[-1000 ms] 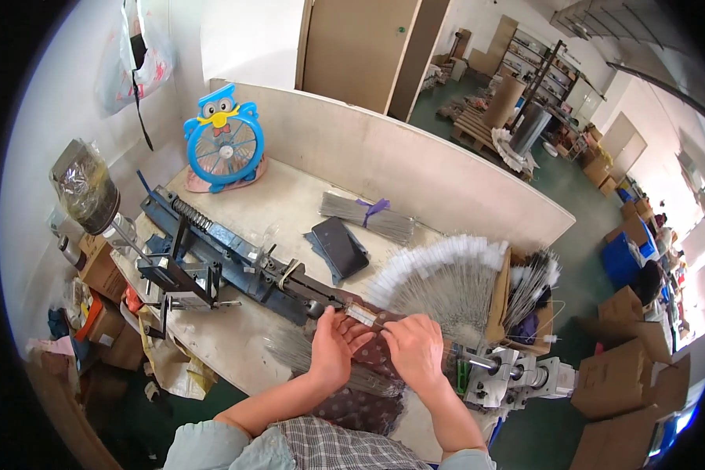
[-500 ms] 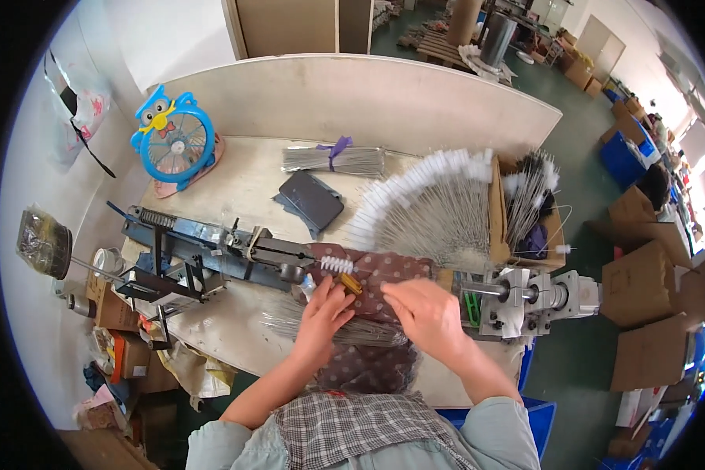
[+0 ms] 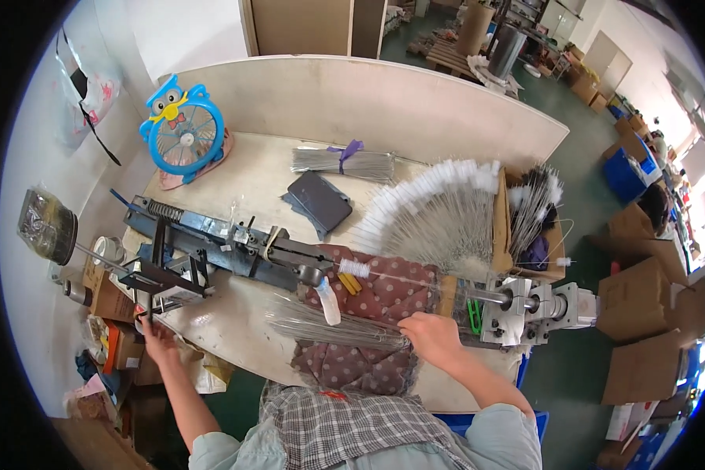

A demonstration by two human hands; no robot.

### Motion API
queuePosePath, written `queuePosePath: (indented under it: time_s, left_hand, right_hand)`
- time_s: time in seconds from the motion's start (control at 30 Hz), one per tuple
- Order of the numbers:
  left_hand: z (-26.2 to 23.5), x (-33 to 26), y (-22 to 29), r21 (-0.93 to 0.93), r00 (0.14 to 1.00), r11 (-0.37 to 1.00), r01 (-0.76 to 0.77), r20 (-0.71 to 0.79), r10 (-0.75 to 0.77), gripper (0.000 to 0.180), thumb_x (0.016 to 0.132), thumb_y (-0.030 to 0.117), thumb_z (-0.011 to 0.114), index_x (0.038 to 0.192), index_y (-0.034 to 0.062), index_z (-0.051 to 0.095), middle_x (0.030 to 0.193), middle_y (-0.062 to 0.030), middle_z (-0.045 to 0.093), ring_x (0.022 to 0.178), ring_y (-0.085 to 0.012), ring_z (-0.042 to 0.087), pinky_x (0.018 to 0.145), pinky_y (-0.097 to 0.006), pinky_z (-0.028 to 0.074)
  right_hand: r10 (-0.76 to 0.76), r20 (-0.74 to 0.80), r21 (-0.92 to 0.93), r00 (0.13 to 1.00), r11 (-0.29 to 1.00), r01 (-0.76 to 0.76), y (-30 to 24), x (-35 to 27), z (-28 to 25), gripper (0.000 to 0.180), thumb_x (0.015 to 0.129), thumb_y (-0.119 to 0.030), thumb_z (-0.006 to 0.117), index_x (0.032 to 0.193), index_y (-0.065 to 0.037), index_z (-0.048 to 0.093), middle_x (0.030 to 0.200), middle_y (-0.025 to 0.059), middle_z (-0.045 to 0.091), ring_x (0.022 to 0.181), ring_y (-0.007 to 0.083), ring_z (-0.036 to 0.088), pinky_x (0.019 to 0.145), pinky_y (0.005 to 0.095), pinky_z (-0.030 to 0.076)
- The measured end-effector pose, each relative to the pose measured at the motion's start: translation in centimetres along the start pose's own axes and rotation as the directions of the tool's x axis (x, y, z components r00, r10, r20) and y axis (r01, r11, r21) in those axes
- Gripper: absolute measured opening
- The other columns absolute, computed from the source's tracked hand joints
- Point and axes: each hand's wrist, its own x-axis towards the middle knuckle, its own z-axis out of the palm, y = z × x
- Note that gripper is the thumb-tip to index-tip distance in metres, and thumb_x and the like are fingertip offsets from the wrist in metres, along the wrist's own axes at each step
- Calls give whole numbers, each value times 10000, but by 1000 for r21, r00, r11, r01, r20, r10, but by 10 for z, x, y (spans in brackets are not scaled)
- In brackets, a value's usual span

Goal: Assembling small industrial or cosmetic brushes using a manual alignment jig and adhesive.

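Observation:
My left hand [image 3: 160,343] reaches low on the left, its fingers outstretched against the lower end of a black metal frame [image 3: 155,283]; whether they touch it is hard to tell. My right hand [image 3: 432,340] is closed, fingertips pinched on the end of a bundle of thin steel wires [image 3: 333,323]. That bundle lies across a brown dotted padded cloth [image 3: 392,290]. Above it, a small white bristle brush [image 3: 355,269] sits at the end of the long steel bench fixture [image 3: 247,244]. Its thin wire stem stretches right toward a metal spindle [image 3: 517,298].
Finished-looking white brushes [image 3: 431,211] fan out beside a cardboard box [image 3: 500,223]. A white-tipped bottle [image 3: 329,304] and yellow pieces [image 3: 349,283] lie near the fixture. Behind are a tied wire bundle [image 3: 368,164], a dark phone-like slab [image 3: 319,200] and a blue fan [image 3: 186,139].
My left hand has left the brush area and swung far left and down to the black frame. My right hand has lowered to the wire ends. The brush's bristles look more compact now.

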Motion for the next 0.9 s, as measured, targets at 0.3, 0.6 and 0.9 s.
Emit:
queuePosePath:
  time_s: [0.3,0.6,0.9]
  left_hand:
    - [50,-80,-56,-47,993,994,100,-50,-102,304,869,342,552,1016,76,540,937,-61,592,774,-169,573,664,-281,461]
    - [194,-294,-106,573,410,728,377,601,-686,219,850,137,549,1045,39,526,997,-88,597,950,-203,577,813,-300,461]
    - [253,-316,-10,279,71,312,908,633,-771,422,909,431,412,862,38,559,620,-55,536,493,-157,465,591,-339,428]
  right_hand:
    - [80,-89,22,993,997,-79,-8,-7,-19,147,773,-176,618,904,-140,675,804,34,634,724,242,625,621,352,506]
    - [88,-9,-10,996,996,-88,-2,-19,-18,210,752,-101,584,958,-102,628,815,76,574,750,285,607,635,382,510]
    - [216,-65,-2,974,976,-217,0,-23,-18,124,747,-76,580,859,-37,543,844,141,543,688,348,609,607,400,525]
